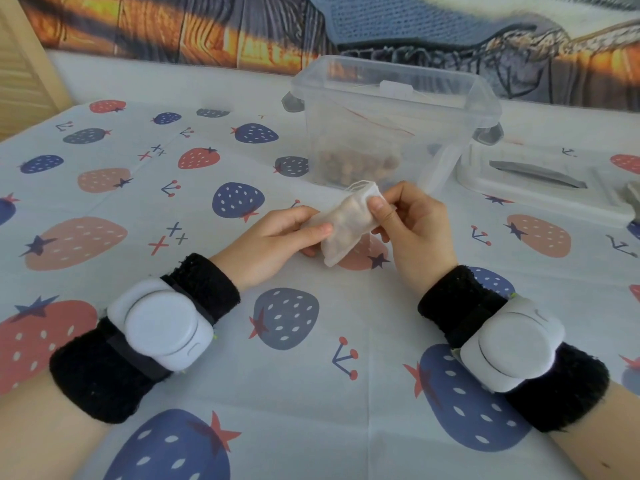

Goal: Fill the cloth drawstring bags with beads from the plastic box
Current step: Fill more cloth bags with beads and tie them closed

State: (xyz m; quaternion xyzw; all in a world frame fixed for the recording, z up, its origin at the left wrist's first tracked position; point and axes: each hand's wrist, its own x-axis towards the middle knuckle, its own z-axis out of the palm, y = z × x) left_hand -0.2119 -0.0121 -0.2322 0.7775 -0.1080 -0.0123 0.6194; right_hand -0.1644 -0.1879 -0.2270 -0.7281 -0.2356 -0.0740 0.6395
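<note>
The person is holding a small off-white cloth drawstring bag (343,227) just above the middle of the desk (104,216). The left hand (273,244) is pinching its lower side while the right hand (412,223) is pinching the gathered mouth. The bag is looking plump, so it seems filled already. Brown round beads (353,164) are lying low in the clear plastic box (391,123) toward the far edge, so more filling looks possible. No other bags are clearly showing.
</note>
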